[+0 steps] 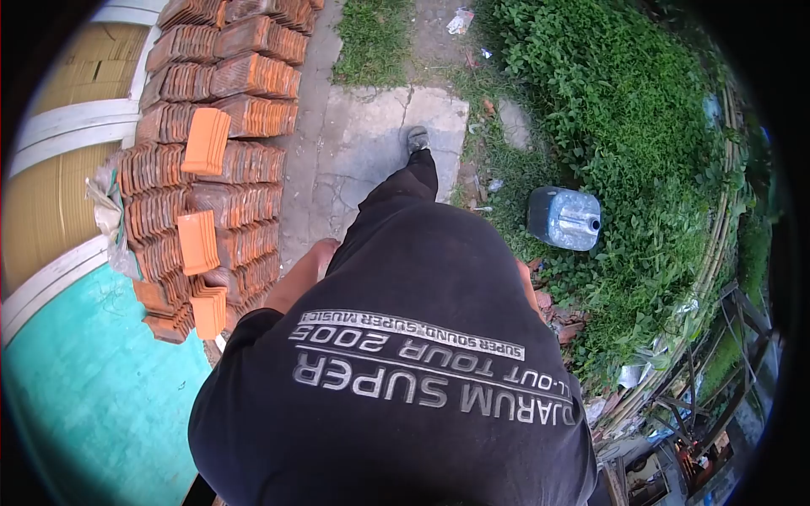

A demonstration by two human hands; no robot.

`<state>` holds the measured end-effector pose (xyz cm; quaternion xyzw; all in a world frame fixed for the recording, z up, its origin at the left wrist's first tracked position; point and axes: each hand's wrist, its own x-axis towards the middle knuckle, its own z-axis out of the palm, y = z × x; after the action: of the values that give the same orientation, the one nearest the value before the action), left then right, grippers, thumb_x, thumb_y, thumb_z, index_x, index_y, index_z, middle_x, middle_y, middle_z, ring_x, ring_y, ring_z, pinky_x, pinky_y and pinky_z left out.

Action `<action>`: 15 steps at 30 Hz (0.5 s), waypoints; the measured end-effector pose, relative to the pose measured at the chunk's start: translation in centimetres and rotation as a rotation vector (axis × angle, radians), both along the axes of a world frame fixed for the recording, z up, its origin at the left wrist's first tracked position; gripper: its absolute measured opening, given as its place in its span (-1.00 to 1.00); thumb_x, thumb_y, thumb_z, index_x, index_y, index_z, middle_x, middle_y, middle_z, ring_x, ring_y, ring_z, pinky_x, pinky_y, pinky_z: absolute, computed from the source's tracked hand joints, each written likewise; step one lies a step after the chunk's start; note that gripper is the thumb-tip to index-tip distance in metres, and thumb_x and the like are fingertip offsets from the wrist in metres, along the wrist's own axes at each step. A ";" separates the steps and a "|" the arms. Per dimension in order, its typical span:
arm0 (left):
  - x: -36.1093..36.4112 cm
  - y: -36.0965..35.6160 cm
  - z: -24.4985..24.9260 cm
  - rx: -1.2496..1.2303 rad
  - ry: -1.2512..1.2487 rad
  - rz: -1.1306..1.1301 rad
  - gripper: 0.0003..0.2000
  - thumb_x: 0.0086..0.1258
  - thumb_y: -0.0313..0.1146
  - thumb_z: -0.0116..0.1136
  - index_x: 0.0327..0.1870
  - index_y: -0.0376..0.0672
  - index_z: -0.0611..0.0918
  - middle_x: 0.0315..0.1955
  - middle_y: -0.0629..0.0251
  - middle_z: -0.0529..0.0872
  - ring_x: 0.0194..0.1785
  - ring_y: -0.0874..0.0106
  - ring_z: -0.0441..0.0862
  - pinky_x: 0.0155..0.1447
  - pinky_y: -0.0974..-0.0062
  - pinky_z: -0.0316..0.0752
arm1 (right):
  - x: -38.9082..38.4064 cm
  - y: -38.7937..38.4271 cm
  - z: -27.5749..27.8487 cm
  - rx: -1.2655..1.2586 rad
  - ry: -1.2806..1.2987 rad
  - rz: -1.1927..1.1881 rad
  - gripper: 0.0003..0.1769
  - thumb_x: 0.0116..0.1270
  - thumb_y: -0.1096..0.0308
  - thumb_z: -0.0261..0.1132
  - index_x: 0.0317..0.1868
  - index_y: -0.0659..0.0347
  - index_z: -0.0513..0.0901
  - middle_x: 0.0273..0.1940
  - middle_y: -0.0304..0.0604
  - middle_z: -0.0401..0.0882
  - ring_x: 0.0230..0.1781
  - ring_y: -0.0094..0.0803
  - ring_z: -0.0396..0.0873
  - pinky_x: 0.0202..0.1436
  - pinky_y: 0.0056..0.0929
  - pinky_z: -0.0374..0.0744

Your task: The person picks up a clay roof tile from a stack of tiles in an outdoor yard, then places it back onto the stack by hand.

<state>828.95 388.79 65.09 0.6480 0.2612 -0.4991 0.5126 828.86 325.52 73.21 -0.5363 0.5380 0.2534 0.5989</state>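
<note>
Neither of my hands shows; the front of my dark printed shirt [422, 287] hides them. Part of my bare left arm [297, 274] is visible at the shirt's left side, beside the stacked roof tiles [245, 173]. Only a sliver of my right arm [529, 287] appears at the other side. Several brighter orange tiles, such as one small bundle [207, 141], lie on top of the weathered stacks. One shoe [417, 138] is on the cracked concrete path [359, 126]. Whether my hands hold anything is hidden.
To the right, a bluish plastic jerrycan [565, 218] lies by dense green plants [607, 110]. Broken brick pieces [564, 320] are near my right side. Left of the tiles stand a turquoise surface [93, 379] and a white-framed wall [72, 126]. Bamboo poles [717, 244] run along the far right.
</note>
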 end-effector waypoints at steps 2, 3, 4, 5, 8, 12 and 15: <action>4.8 1.4 -2.6 0.003 -0.002 0.024 -0.65 0.41 -0.26 0.06 0.16 -0.10 0.66 0.01 0.21 0.70 -0.04 0.28 0.67 -0.14 0.27 0.58 | -0.4 -2.6 -6.8 0.063 0.037 -0.019 -0.61 0.47 0.15 0.17 0.14 0.25 0.56 -0.12 -0.14 0.67 -0.29 -0.34 0.61 -0.27 -0.33 0.55; 8.1 0.6 -1.4 0.076 0.024 0.111 -0.61 0.42 -0.24 0.07 0.22 -0.13 0.61 0.03 0.21 0.69 -0.04 0.28 0.67 -0.09 0.29 0.58 | 1.0 -2.7 -6.3 0.056 0.037 -0.023 -0.61 0.47 0.15 0.17 0.14 0.25 0.56 -0.12 -0.14 0.67 -0.29 -0.34 0.61 -0.27 -0.33 0.55; 12.2 -0.9 1.1 0.148 0.050 0.200 -0.56 0.43 -0.22 0.09 0.29 -0.16 0.56 0.06 0.20 0.68 -0.04 0.27 0.66 -0.04 0.31 0.57 | 2.7 -2.8 -5.7 0.024 0.008 0.063 -0.61 0.45 0.16 0.17 0.14 0.24 0.56 -0.10 -0.15 0.68 -0.26 -0.35 0.62 -0.26 -0.33 0.54; 15.8 -2.3 3.7 0.142 0.053 0.199 -0.56 0.43 -0.22 0.09 0.29 -0.16 0.56 0.06 0.20 0.68 -0.04 0.27 0.66 -0.04 0.31 0.57 | 4.0 -2.7 -4.8 -0.008 -0.015 0.150 -0.61 0.44 0.18 0.18 0.14 0.24 0.56 -0.08 -0.16 0.68 -0.23 -0.36 0.62 -0.26 -0.33 0.54; 26.5 -4.6 8.1 0.231 -0.195 0.179 -0.50 0.44 -0.16 0.13 0.31 -0.25 0.53 0.07 0.15 0.67 -0.04 0.30 0.66 0.05 0.36 0.54 | 11.3 -0.4 2.7 -0.125 -0.085 0.305 -0.61 0.42 0.18 0.20 0.13 0.24 0.57 -0.08 -0.15 0.68 -0.22 -0.37 0.63 -0.25 -0.37 0.53; 36.6 -4.3 6.3 0.200 -0.374 0.175 -0.43 0.42 -0.12 0.17 0.35 -0.30 0.48 0.05 0.09 0.69 -0.04 0.34 0.66 0.08 0.40 0.52 | 17.2 0.9 3.7 -0.183 -0.111 0.227 -0.57 0.41 0.18 0.22 0.19 0.23 0.56 -0.08 -0.15 0.69 -0.19 -0.35 0.63 -0.18 -0.39 0.54; 40.6 -5.4 7.6 0.192 -0.413 0.164 -0.43 0.42 -0.11 0.17 0.35 -0.29 0.49 0.00 0.10 0.71 -0.06 0.37 0.65 0.07 0.40 0.52 | 19.2 1.1 2.6 -0.268 -0.191 0.351 -0.55 0.40 0.17 0.24 0.20 0.24 0.58 -0.06 -0.15 0.69 -0.14 -0.34 0.64 -0.09 -0.35 0.56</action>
<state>869.54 383.41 72.72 0.7586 0.2490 -0.2855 0.5302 848.11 326.63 75.80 -0.7177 0.4064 0.2282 0.5173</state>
